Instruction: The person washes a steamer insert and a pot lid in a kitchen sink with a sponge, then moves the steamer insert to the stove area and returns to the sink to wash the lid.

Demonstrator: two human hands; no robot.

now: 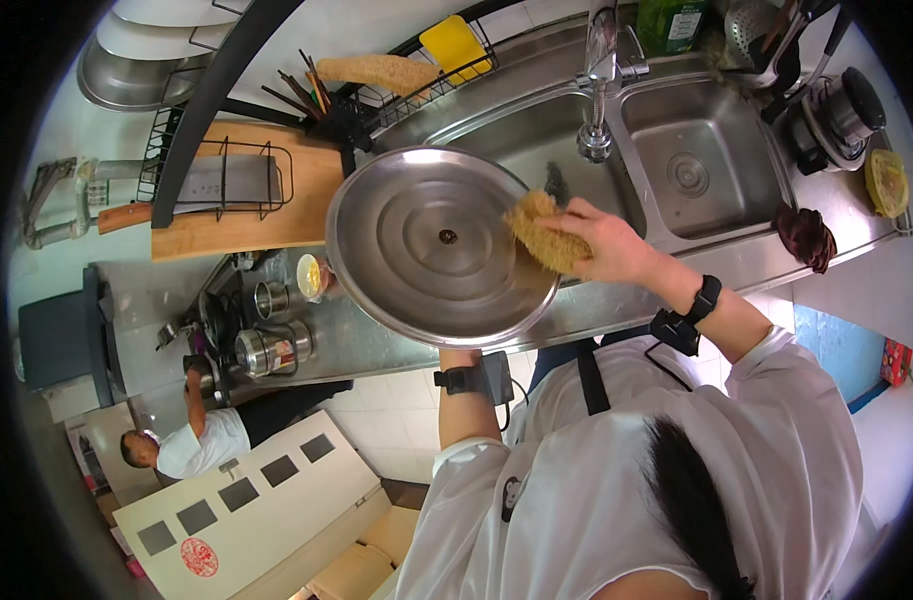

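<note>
A large round stainless steel lid, with a dark fixing at its middle, is held up over the counter and the left sink basin's edge. My left hand is hidden beneath it; only the wrist and forearm show below the rim, and the lid rests on that arm's side. My right hand grips a tan loofah sponge and presses it against the lid's right edge. Beyond the sponge, a dark scrap lies in the left sink basin.
A faucet hangs over the sinks. The right basin has a brown cloth by its corner. At left are a cutting board, a cleaver and a steel pot. Another person stands at the counter's far left.
</note>
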